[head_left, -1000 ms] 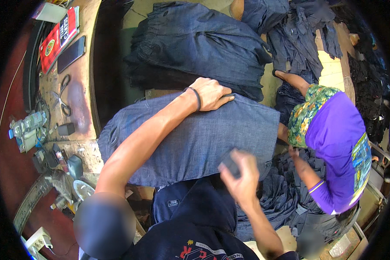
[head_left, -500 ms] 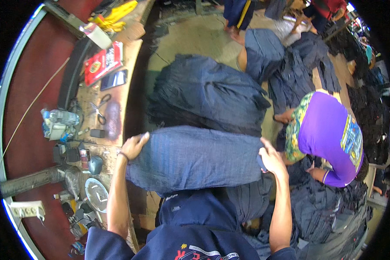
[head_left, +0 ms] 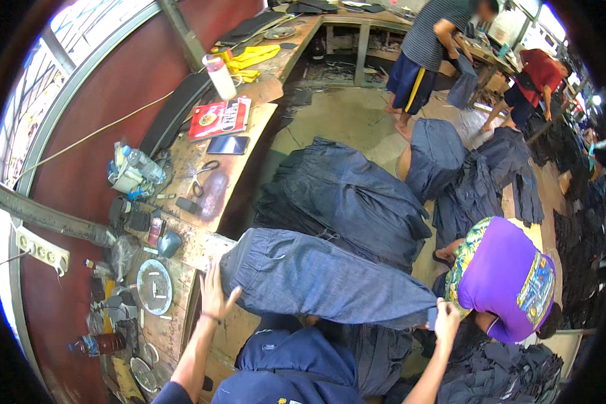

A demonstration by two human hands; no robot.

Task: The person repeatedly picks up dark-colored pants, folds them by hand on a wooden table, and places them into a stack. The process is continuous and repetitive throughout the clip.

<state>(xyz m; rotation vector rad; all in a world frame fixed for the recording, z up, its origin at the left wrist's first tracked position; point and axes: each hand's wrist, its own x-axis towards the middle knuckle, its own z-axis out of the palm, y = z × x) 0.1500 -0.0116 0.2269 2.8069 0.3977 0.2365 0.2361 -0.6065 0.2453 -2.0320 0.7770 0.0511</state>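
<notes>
Dark blue denim trousers [head_left: 330, 279] are spread across in front of me, elastic waistband at the left, narrow leg end at the right. My left hand [head_left: 215, 295] is beside the waistband end, its fingers apart; whether it touches the cloth is hard to tell. At the other end, my right hand [head_left: 446, 321] is closed on the leg end. A small dark blue piece, too small to name, shows at its fingers. Just beyond lies a tall heap of similar trousers [head_left: 343, 195].
Along the left, a wooden bench [head_left: 202, 225] carries scissors [head_left: 198, 176], a phone [head_left: 227, 145], a red packet [head_left: 219, 120] and a round dish [head_left: 154, 287]. A person in purple [head_left: 501, 283] bends at my right, near piled dark cloth [head_left: 501, 370]. Other people stand farther back.
The trousers have turned, now showing the waistband and slanting down to the right. My left hand has come off the cloth's upper edge and opened; my right hand has moved to the leg end.
</notes>
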